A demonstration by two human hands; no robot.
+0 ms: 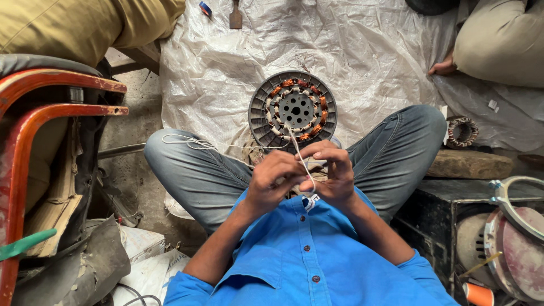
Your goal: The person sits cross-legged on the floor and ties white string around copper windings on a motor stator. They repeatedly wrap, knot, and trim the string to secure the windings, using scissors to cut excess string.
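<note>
Your two hands were drawn together close to your chest, above your crossed legs in grey jeans. Your left hand point(273, 177) had its fingers curled and pinched on a thin white string point(298, 152), and your right hand point(333, 173) closed its fingertips on the same string just beside the left, the two hands touching or nearly so. From your fingers the string ran up and away to the round motor stator point(293, 109), which lay just beyond your hands on the white plastic sheet point(362, 51), between your knees. Its copper windings point(323, 107) ringed the dark slotted core. A loose length of string trailed off to the left of your left hand, across your knee.

Further out to the right of your right hand, a smaller wound coil point(463, 131) sat near a flat stone. Well beyond the stator, a chisel-like tool point(236, 17) lay at the sheet's far edge, and another person's bare foot point(443, 68) rested on the sheet to the far right.
</note>
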